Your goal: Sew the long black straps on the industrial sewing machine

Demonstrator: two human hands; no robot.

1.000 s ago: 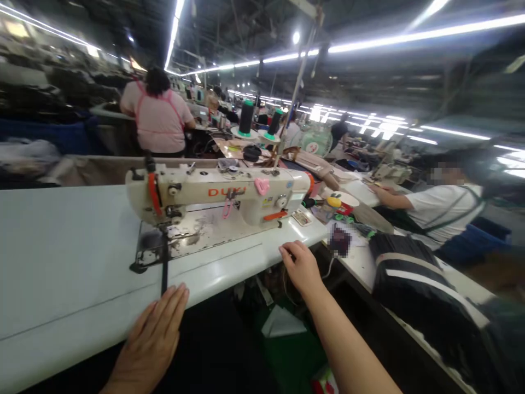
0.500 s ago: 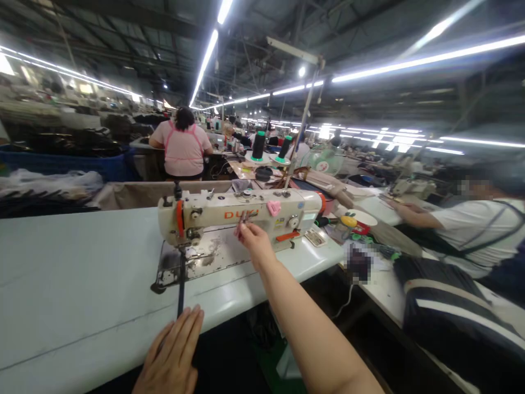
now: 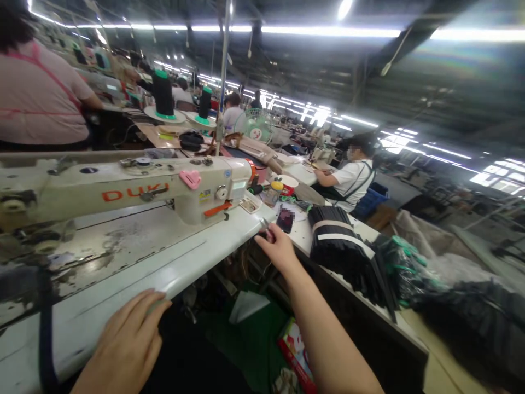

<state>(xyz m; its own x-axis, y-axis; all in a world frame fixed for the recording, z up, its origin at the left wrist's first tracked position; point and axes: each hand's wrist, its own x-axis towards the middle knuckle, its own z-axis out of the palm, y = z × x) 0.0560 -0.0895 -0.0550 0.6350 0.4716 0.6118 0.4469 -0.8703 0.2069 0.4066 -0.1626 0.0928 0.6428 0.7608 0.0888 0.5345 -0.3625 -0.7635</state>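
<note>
My right hand (image 3: pixel 279 249) is closed on thread snips (image 3: pixel 266 225), their metal tips pointing up and left past the front edge of the sewing table. My left hand (image 3: pixel 127 334) rests on the rounded table edge, fingers extended and nothing visible in them. To its left a dark strap (image 3: pixel 47 334) runs from the needle area of the sewing machine (image 3: pixel 176 186) down over the table front. A pink clip-like piece (image 3: pixel 190 179) is attached to the machine's arm. Blur hides detail around the needle.
Right of the machine, a side table (image 3: pixel 301 232) carries a phone (image 3: pixel 286 218) and a banded stack of black pieces (image 3: pixel 340 232). Thread cones (image 3: pixel 163 93) stand behind the machine. A co-worker (image 3: pixel 355 175) sits at the right, another person (image 3: pixel 41 93) at the far left.
The view has swung right. My right hand has carried the snips from in front of the machine arm to the table's right end. My left hand has come off the strap onto the table edge.
</note>
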